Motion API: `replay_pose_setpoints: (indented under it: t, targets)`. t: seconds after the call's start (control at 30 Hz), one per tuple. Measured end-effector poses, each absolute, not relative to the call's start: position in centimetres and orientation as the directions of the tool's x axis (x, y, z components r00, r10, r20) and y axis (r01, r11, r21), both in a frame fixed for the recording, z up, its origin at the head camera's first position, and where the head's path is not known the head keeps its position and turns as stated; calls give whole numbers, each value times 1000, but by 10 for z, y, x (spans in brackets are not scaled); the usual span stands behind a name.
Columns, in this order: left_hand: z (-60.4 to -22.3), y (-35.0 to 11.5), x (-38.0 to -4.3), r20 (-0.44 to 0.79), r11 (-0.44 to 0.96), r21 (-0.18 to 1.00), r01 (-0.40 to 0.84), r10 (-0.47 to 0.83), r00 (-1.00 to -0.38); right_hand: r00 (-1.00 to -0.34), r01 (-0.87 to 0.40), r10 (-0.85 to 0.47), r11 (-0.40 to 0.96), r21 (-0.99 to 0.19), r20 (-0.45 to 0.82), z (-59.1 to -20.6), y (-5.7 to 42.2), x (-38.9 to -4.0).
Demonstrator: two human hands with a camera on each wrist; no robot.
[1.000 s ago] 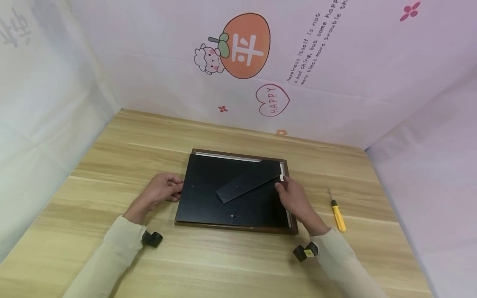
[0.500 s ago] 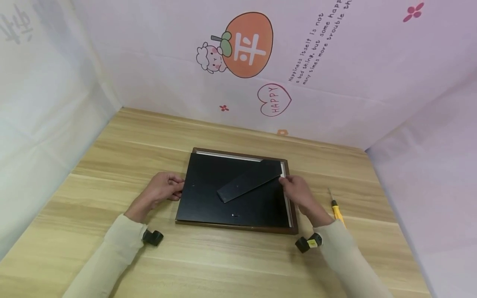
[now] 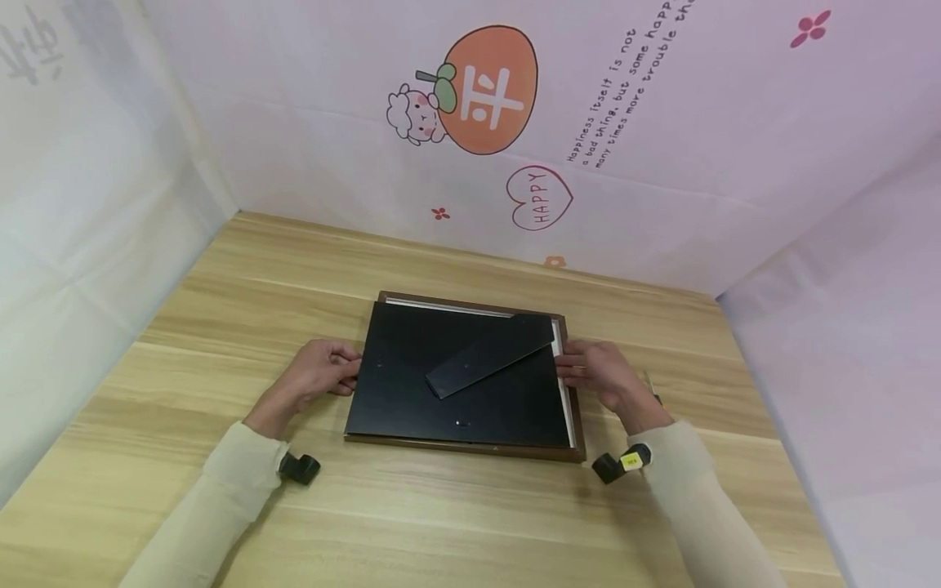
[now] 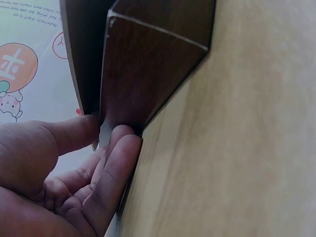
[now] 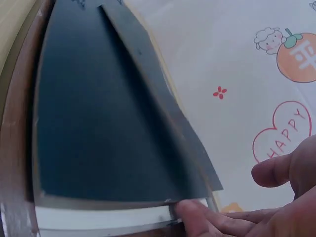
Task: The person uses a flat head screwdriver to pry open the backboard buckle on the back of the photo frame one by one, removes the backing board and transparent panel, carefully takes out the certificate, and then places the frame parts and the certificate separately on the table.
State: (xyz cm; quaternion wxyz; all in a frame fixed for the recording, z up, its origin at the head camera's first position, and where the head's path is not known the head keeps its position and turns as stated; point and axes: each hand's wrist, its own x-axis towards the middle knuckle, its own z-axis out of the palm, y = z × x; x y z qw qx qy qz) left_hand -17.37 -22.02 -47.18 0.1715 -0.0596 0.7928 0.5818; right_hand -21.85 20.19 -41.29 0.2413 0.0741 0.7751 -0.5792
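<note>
Left hand [image 3: 319, 371] curls round one end of the frame [image 3: 577, 425], thumb at the edge of the backboard [image 3: 485, 408]; right hand [image 3: 601, 371] touches the opposite end, fingers loose, thumb free. The frame lies back-up on the table [image 3: 441, 523]. Fitting or freeing the askew backboard seems the step, calling for even fingertip control.

A table with a flat top of pale, streaked yellowish-brown wood grain [image 3: 441, 518] stretches under and beyond both hands. Directly on it, between the person's left hand [image 3: 319, 371] and right hand [image 3: 597, 371], lies a flat, rectangular brown frame [image 3: 577, 429]. Just right of the right hand lies a thin metal-shafted screwdriver with a black collar [image 3: 657, 400], mostly hidden by the arm.
</note>
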Motion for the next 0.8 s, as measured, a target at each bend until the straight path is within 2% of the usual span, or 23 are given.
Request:
replay_pose_setpoints:
  t: [0.3,0.8]
  targets:
    - [-469,-217,-174,-347,330,896,-298,100,-932,-854,436,-180,267,-859,-489,-422,209,-220]
    - [-471,-217,-174,-353,334,892,-304,95,-931,-845,429,-209,285,-857,-493,-430,215,-216]
